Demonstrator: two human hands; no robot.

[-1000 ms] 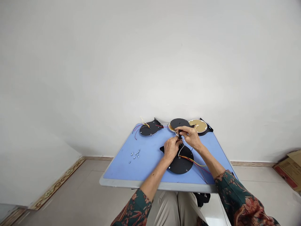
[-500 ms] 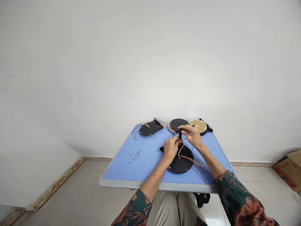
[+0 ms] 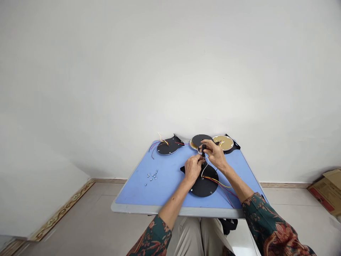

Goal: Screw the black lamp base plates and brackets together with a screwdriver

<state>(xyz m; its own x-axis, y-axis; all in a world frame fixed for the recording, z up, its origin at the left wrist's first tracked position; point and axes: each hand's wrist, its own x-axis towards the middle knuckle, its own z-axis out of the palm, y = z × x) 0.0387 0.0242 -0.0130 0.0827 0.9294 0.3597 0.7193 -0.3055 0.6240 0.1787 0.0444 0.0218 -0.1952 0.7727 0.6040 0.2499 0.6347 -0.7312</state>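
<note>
A round black plate [image 3: 204, 189] lies flat near the front of the table, with yellow, red and white wires [image 3: 212, 179] coming out of its middle. My right hand [image 3: 217, 156] holds a small black-handled screwdriver [image 3: 204, 148] upright over the plate's far edge, thumb and fingers around the handle. My left hand [image 3: 193, 168] rests at that same edge, its fingers pinched together by the tool's lower end. What sits between those fingertips is too small and covered to make out. The screwdriver's tip is hidden.
Several small silver screws [image 3: 151, 176] are scattered on the blue tabletop [image 3: 135, 193] at left. Along the back are a wired black plate [image 3: 170, 146], a black disc [image 3: 201, 139] and a tan disc [image 3: 223, 143]. A cardboard box [image 3: 326, 192] is on the floor at right.
My right hand has shifted its fingers on the screwdriver handle, with fingers looser and the hand slightly raised. My left hand stays at the plate's edge. The plates and screws have not moved.
</note>
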